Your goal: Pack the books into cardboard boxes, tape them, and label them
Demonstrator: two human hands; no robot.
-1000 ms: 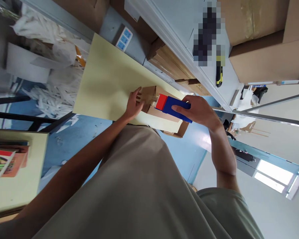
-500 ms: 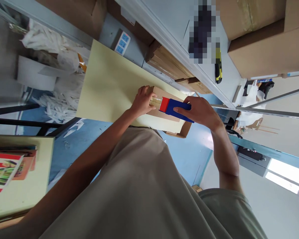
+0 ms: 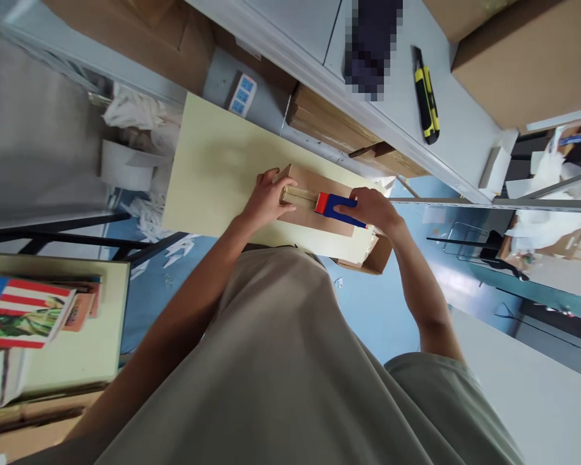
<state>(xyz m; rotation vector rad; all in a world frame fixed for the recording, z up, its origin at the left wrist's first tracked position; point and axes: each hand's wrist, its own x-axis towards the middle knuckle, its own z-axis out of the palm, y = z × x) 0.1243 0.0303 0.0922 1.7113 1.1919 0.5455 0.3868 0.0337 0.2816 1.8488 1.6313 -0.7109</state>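
Blue tape dispenser [image 3: 337, 207] in right hand [image 3: 372, 208].

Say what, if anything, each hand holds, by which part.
The right hand grips the tape dispenser by its blue body. The left hand spans one end of the cardboard box; any grip is unclear.

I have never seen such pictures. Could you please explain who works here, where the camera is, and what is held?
There is no machine here: you see a person's bare left hand and right hand. Every picture comes from one camera worn on this person's head, looking forward and down, so their shirt fills the lower middle. A cardboard box lies on the pale yellow table. The right hand grips a blue and red tape dispenser; tape runs from it along the box to the left hand. On the grey shelf lies a yellow and black cutter.
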